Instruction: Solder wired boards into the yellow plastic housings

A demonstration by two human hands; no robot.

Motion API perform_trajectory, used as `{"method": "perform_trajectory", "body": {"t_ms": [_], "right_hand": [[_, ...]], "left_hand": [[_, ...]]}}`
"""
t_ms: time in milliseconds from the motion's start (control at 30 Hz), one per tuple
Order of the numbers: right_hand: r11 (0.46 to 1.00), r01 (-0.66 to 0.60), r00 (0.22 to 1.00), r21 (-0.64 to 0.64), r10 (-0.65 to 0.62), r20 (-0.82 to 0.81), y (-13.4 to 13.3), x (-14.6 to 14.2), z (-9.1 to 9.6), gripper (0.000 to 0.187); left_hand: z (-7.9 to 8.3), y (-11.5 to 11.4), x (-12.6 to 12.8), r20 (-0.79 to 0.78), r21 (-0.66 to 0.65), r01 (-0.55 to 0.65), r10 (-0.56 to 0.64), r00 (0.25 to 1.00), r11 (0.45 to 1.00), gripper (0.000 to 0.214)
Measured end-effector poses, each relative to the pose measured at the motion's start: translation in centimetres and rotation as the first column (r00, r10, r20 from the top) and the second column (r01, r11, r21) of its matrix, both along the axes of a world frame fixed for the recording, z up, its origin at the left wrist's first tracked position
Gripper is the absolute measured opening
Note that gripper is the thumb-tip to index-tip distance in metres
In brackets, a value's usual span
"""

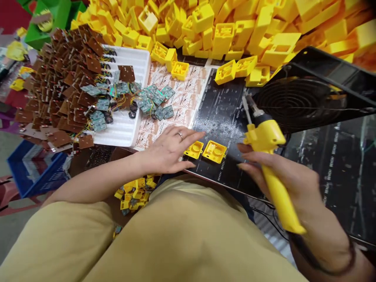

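Note:
My right hand (pixel 282 180) is wrapped around the yellow handle of a soldering gun (pixel 266 135), its metal tip pointing up and away over the black bench. Flat on the near edge of the work surface lies my left hand (pixel 173 149), fingers stretched out, with a ring on one of them. Its fingers reach over a small open yellow casing (pixel 195 150) and partly cover it; whether they grip it I cannot tell. Just right of that, a second open yellow casing (pixel 215 152) lies hollow side up, with a small part and a ring of holes inside.
Yellow casings (pixel 202 17) are heaped along the back. Brown circuit boards (pixel 67 82) pile up at left by a white ribbed tray (pixel 126 131), with green wired boards (pixel 155 100) beside it. A black fan (pixel 293 102) stands right. A blue crate (pixel 32 168) sits lower left.

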State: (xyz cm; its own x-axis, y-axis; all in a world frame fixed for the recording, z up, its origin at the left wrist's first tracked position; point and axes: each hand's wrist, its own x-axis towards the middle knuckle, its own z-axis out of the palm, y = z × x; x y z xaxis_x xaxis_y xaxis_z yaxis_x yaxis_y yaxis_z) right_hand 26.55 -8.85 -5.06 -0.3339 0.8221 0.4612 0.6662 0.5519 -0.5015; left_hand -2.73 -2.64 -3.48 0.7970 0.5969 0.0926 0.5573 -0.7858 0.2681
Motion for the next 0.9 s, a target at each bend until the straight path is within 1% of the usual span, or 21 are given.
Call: {"method": "perform_trajectory", "body": {"t_ms": [67, 100, 200, 233, 300, 367, 433, 500, 567, 633, 667, 700, 733, 767, 833, 900], "right_hand": [[0.998, -0.062, 0.997, 0.016, 0.061, 0.041, 0.6, -1.1, -0.8, 0.036], [0.996, -0.082, 0.995, 0.023, 0.080, 0.060, 0.8, -1.6, -1.2, 0.038], [0.994, -0.098, 0.992, 0.041, 0.095, 0.081, 1.1, -2.4, -1.7, 0.028], [0.994, -0.092, 0.993, 0.050, 0.089, 0.075, 1.3, -2.5, -1.7, 0.027], [0.996, -0.067, 0.996, 0.062, 0.063, 0.064, 1.9, -2.5, -1.7, 0.032], [0.997, -0.050, 0.997, 0.066, 0.046, 0.060, 2.9, -2.5, -1.6, 0.035], [0.996, -0.070, 0.996, 0.056, 0.066, 0.067, 4.0, -2.6, -1.6, 0.033], [0.992, -0.116, 0.991, 0.038, 0.113, 0.073, 4.9, -2.6, -1.6, 0.032], [0.987, -0.161, 0.984, 0.015, 0.160, 0.074, 5.2, -2.6, -1.4, 0.034], [0.984, -0.178, 0.982, -0.003, 0.178, 0.065, 4.9, -2.4, -1.2, 0.037], [0.986, -0.164, 0.985, -0.004, 0.164, 0.054, 4.6, -2.4, -1.0, 0.038], [0.990, -0.140, 0.989, 0.000, 0.140, 0.047, 4.2, -2.3, -0.9, 0.039], [0.994, -0.113, 0.993, 0.013, 0.112, 0.039, 3.9, -2.3, -0.7, 0.041], [0.995, -0.092, 0.995, 0.033, 0.091, 0.034, 3.5, -2.3, -0.7, 0.043], [0.993, -0.095, 0.995, 0.070, 0.092, 0.045, 2.9, -2.6, -0.7, 0.047], [0.986, -0.141, 0.988, 0.086, 0.134, 0.081, 2.3, -2.8, -0.9, 0.048]], "left_hand": [[0.0, -0.1, -0.6, -0.035, -0.039, -0.005, 0.003, 0.999, 0.999, 0.065], [0.1, -0.1, -0.6, -0.050, -0.038, -0.008, 0.006, 0.999, 0.999, 0.057], [0.1, -0.3, -0.5, -0.060, -0.011, 0.030, -0.031, 0.998, 0.999, 0.044], [0.0, -0.3, -0.3, -0.050, -0.006, 0.061, -0.062, 0.997, 0.998, 0.043], [-0.2, -0.6, 0.2, -0.018, 0.001, 0.123, -0.123, 0.992, 0.992, 0.042], [-0.8, -1.1, 1.1, 0.014, 0.014, 0.151, -0.151, 0.988, 0.988, 0.040], [-1.3, -1.5, 2.0, 0.032, 0.053, 0.128, -0.130, 0.991, 0.990, 0.041], [-1.2, -1.3, 2.5, 0.044, 0.120, 0.077, -0.082, 0.996, 0.990, 0.048], [-0.3, -0.2, 1.7, 0.036, 0.192, 0.005, -0.012, 0.999, 0.981, 0.045], [1.4, 1.9, -0.1, 0.001, 0.241, -0.123, 0.126, 0.992, 0.963, 0.032], [2.3, 3.1, -1.2, -0.020, 0.253, -0.218, 0.230, 0.973, 0.943, 0.028], [3.0, 4.5, -2.3, -0.025, 0.261, -0.321, 0.339, 0.941, 0.911, 0.027], [3.6, 5.7, -3.4, -0.037, 0.258, -0.396, 0.419, 0.907, 0.881, 0.024], [3.9, 6.9, -4.2, -0.044, 0.261, -0.445, 0.471, 0.881, 0.857, 0.021], [3.6, 8.8, -5.1, -0.070, 0.265, -0.470, 0.503, 0.862, 0.842, 0.017], [2.4, 10.2, -5.3, -0.080, 0.267, -0.449, 0.484, 0.871, 0.853, 0.018]]}}
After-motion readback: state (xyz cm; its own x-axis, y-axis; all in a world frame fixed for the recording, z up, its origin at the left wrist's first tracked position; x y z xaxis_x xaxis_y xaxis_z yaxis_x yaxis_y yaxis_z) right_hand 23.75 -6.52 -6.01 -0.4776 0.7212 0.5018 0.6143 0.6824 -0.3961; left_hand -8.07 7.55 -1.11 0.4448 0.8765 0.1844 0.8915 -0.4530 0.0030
